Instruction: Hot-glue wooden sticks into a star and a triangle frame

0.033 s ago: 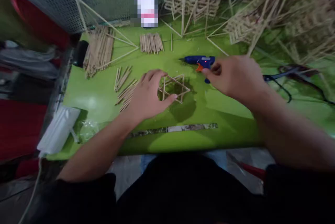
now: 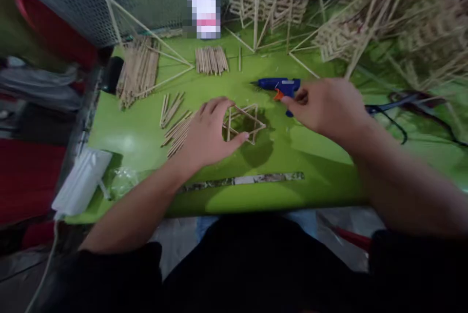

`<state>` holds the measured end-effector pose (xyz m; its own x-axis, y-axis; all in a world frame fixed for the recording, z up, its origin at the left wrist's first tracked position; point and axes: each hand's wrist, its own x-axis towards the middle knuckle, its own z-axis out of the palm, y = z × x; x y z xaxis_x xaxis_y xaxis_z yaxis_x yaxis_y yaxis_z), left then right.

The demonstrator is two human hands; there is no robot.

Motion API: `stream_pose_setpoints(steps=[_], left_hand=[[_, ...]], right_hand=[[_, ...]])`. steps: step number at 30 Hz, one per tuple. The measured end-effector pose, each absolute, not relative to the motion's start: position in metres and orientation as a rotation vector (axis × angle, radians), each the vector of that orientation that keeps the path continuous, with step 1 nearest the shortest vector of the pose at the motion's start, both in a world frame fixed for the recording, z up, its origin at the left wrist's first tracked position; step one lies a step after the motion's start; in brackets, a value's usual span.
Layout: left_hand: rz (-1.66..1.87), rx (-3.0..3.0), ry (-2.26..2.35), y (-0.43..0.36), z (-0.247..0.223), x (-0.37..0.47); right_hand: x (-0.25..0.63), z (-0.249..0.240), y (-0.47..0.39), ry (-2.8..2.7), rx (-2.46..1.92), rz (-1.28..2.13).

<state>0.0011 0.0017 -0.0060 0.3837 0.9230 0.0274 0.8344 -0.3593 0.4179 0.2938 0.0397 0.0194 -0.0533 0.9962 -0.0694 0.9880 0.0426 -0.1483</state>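
Note:
My left hand [image 2: 208,132] curves around the left side of a small six-pointed star of thin sticks [image 2: 247,130], fingertips at its upper edge and thumb at its lower edge. The star's left part is hidden by the hand. To the right, my right hand [image 2: 329,108] has its fingers curled and the thumb against the handle of a blue glue gun [image 2: 272,83]. The gun's nozzle points left, its trigger is orange and a small red light glows on its body. Beside my left hand lie several loose short sticks [image 2: 177,132].
Behind are a short stick bundle [image 2: 211,60], a longer stick bundle [image 2: 141,71] and a large stick triangle [image 2: 153,37]. Woven stick pieces [image 2: 270,6] crowd the back right. Scissors [image 2: 387,107] lie right, a patterned strip [image 2: 244,179] in front, a white power strip [image 2: 82,181] front left.

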Motion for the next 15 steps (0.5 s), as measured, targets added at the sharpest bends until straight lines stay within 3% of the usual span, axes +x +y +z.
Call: stream_pose_setpoints(steps=[7,15], left_hand=[[0.358,2.37,1.529,0.011,-0.034,0.007],[0.396,2.29,1.56,0.005,-0.031,0.01]], right_hand=[[0.302,-0.001,0.064,-2.186,-2.175,0.369],[0.308,0.004,0.065,-1.976,-2.056,0.535]])
